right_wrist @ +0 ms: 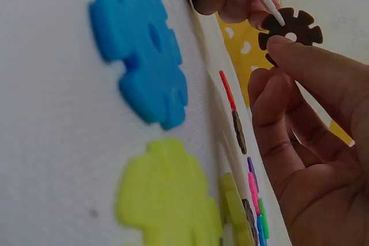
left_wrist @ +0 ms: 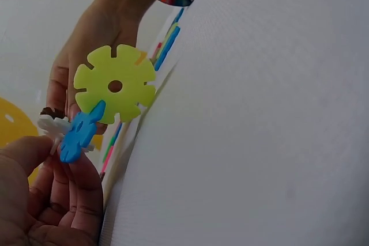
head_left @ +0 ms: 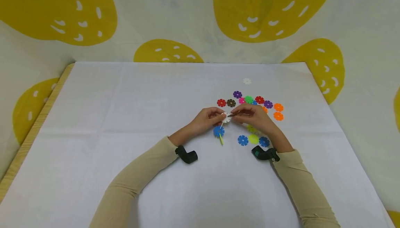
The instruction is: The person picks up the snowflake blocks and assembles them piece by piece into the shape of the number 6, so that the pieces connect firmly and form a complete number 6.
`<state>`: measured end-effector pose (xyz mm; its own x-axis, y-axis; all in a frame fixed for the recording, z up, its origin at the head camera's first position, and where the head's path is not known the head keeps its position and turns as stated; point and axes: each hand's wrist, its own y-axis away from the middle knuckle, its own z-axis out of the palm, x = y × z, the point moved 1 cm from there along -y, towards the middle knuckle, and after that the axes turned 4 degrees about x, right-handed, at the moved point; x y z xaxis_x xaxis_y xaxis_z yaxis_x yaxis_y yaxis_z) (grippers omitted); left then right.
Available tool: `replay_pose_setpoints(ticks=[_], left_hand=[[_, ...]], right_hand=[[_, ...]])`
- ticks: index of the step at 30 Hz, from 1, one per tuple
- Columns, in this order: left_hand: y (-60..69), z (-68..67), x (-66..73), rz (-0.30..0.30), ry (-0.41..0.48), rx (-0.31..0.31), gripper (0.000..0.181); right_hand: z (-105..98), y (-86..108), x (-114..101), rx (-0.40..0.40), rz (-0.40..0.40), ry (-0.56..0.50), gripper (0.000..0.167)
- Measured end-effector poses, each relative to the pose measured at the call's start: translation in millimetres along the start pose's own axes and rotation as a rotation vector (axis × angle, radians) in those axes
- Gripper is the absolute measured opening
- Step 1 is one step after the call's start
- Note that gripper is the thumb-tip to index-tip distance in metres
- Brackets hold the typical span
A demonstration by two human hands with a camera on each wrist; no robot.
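Observation:
My left hand [head_left: 207, 119] pinches a joined set of notched plastic discs. In it are a white disc [head_left: 226, 118], a blue disc [left_wrist: 78, 136] and a yellow-green disc [left_wrist: 97, 87], set at angles to each other. Between thumb and fingers, my right hand [head_left: 252, 116] pinches a brown notched disc [right_wrist: 304, 31]. In the right wrist view a white disc seen edge-on overlaps the brown disc's rim; how deep it sits in a slot I cannot tell. Both hands are close together above the table.
Loose notched discs lie about the hands on the white-covered table [head_left: 125, 96]. Red [head_left: 221, 102] and brown [head_left: 231, 103] ones lie beyond the fingers, orange ones [head_left: 278, 116] to the right, and blue [head_left: 242, 140] and yellow [head_left: 253, 138] ones nearer. One white disc [head_left: 247, 81] lies farthest back.

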<state>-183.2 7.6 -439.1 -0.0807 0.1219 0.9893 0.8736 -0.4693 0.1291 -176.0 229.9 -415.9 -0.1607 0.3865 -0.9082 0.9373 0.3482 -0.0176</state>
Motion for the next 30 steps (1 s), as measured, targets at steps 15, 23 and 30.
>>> replay_pose_setpoints(ticks=[15, 23, 30], left_hand=[[0.0, 0.6, -1.9, -0.002, 0.075, -0.005, 0.023], [0.3, -0.4, -2.6, 0.013, 0.114, -0.022, 0.022], [-0.5, -0.2, -3.3, 0.025, 0.098, -0.029, 0.028]], right_hand=[[-29, 5.9, 3, -0.12, 0.049, 0.208, 0.021], [-45, 11.2, 7, -0.242, 0.101, 0.228, 0.02], [-49, 14.1, 6, -0.354, 0.01, 0.268, 0.028]])
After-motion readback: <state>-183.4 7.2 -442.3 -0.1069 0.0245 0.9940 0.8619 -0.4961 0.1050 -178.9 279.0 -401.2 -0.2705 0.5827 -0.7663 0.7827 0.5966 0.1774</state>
